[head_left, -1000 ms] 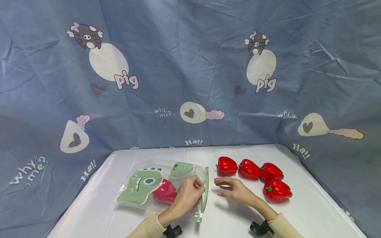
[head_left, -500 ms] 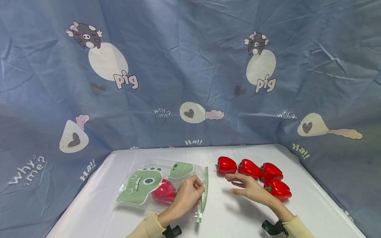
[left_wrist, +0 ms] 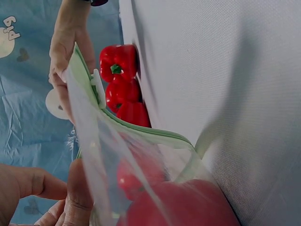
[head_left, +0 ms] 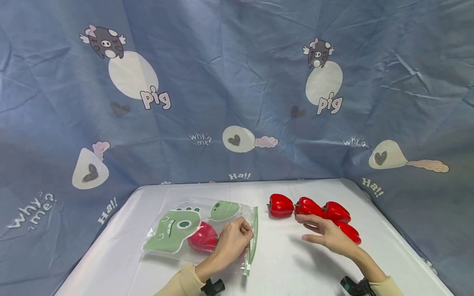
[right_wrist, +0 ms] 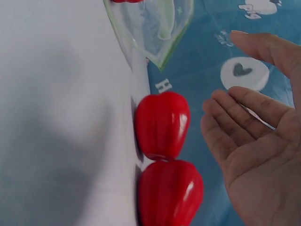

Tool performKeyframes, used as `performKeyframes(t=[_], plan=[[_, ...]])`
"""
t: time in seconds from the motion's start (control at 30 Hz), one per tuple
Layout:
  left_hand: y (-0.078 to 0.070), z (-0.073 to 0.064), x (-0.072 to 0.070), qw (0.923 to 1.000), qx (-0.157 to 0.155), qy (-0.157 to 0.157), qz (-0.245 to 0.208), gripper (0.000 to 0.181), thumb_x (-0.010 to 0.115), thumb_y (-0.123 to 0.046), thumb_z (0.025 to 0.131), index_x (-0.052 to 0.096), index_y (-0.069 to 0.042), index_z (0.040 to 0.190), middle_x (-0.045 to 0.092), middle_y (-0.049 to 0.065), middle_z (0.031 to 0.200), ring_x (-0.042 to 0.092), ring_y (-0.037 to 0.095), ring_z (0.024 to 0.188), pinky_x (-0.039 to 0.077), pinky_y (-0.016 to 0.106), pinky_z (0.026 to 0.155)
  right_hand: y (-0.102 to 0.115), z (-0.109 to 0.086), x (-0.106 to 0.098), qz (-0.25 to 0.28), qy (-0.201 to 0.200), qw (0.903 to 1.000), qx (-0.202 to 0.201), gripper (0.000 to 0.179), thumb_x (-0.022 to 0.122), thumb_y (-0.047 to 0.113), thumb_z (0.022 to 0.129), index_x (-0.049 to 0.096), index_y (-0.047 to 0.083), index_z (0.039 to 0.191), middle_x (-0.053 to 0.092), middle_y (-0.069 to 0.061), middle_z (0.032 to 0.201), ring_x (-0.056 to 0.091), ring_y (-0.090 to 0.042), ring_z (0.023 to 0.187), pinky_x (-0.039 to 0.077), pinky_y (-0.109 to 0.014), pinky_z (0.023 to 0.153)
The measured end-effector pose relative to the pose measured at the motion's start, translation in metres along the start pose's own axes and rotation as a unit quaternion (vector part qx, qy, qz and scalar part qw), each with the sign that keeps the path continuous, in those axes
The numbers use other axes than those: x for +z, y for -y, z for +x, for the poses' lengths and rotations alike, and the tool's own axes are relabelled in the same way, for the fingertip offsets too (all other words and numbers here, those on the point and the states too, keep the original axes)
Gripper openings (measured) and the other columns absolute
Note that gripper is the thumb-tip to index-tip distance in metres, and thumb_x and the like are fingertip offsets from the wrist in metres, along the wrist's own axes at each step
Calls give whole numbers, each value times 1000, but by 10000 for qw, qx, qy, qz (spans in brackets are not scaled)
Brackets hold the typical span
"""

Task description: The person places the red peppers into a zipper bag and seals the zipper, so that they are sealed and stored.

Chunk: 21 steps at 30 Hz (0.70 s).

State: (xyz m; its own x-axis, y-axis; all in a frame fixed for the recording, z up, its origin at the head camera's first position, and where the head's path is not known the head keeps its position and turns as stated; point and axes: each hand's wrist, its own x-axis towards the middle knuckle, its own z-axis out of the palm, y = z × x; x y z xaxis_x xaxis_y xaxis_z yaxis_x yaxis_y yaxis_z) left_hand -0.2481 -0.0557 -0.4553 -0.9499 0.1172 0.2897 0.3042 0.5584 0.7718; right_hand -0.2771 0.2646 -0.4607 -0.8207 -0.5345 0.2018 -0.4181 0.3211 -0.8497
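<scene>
Left hand [head_left: 233, 238] pinches the monster-print zip bag [head_left: 174, 232]; right hand [head_left: 331, 236] hangs loose.
My right-wrist feed gives me its bare palm [right_wrist: 263, 165], hidden in head view; four red bell peppers [head_left: 280, 205] lie near it, a bagged one [head_left: 203, 237] beside the left.

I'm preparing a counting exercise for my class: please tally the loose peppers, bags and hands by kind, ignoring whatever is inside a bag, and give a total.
Loose red peppers: 4
Zip bag: 1
Hands: 2
Total: 7
</scene>
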Motion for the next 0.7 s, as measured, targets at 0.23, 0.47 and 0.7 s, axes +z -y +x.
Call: performKeyframes(t=[0.23,0.47,0.7], plan=[[0,0,0,10000,26,-11,11,5,61,-8,77,60,-13,77,58,-6,63,51,1,43,44,20,44,0,-12,-15,234,-252,9994,-24,55,70,13,86,50,4,136,54,-16,137,55,-16,127,47,-16,96],[0,0,0,10000,61,-23,-16,6,62,-8,77,60,-14,77,58,-6,63,50,1,43,43,19,43,-2,-25,-31,232,-463,9987,19,54,68,8,87,48,2,137,51,-20,139,54,-3,124,45,-14,96],[1,0,1,10000,52,-16,-3,5,62,-8,77,60,-13,77,58,-6,63,50,1,42,43,19,43,-5,-39,-42,48,-541,9981,274,55,67,10,88,47,6,139,56,-2,137,57,0,120,49,-18,94]])
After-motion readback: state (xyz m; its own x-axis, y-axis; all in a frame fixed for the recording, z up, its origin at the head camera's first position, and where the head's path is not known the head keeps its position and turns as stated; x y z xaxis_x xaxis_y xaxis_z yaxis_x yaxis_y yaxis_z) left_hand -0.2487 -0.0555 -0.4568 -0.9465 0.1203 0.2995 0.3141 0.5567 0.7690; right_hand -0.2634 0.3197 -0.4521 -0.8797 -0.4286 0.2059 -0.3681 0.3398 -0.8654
